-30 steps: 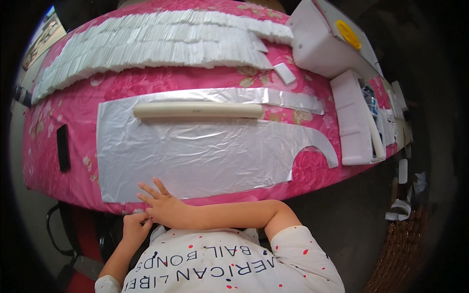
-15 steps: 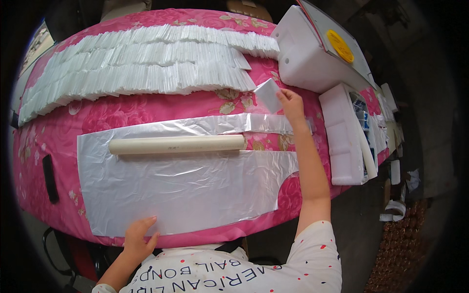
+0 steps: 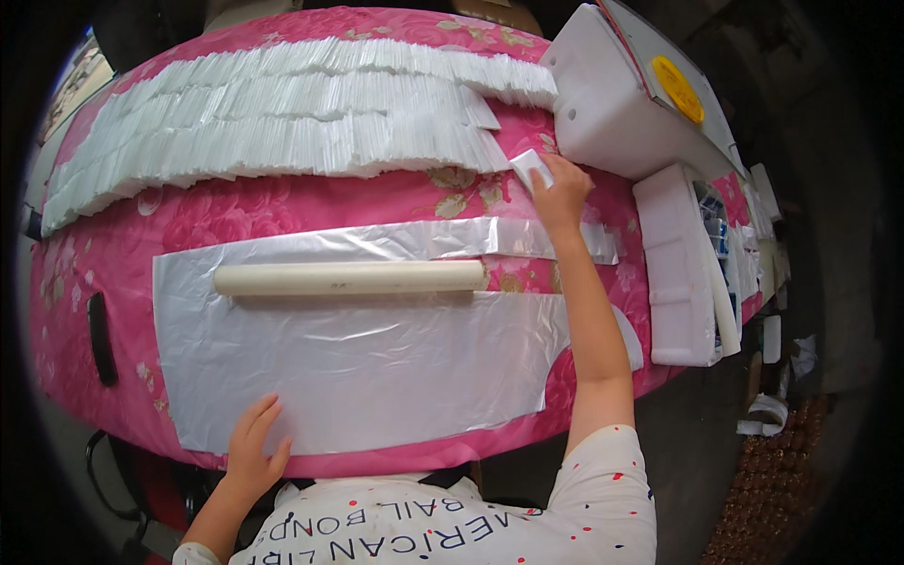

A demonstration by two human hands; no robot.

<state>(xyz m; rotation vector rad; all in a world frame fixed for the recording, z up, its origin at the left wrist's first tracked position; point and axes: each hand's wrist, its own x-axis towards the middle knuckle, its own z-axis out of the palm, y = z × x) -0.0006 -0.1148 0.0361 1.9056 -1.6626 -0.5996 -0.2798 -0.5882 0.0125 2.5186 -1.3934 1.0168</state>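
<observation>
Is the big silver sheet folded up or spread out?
Spread out: the silver sheet lies wide across the pink cloth, with the pale tube on top.

On the table (image 3: 226, 215), the tube (image 3: 348, 278) lies on the sheet (image 3: 358, 377), the phone (image 3: 102, 339) left, the packets (image 3: 273, 122) behind; right stands the front box (image 3: 670, 282) (the rear box (image 3: 595, 118) just behind).

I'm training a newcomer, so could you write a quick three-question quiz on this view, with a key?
1. Which hand's fingers are on the small white packet?
2. True or false: the cream tube lies on the silver sheet.
3. The black phone lies: A) left of the silver sheet; B) right of it; C) on top of it.

Key:
1. The right hand.
2. True.
3. A.
</observation>
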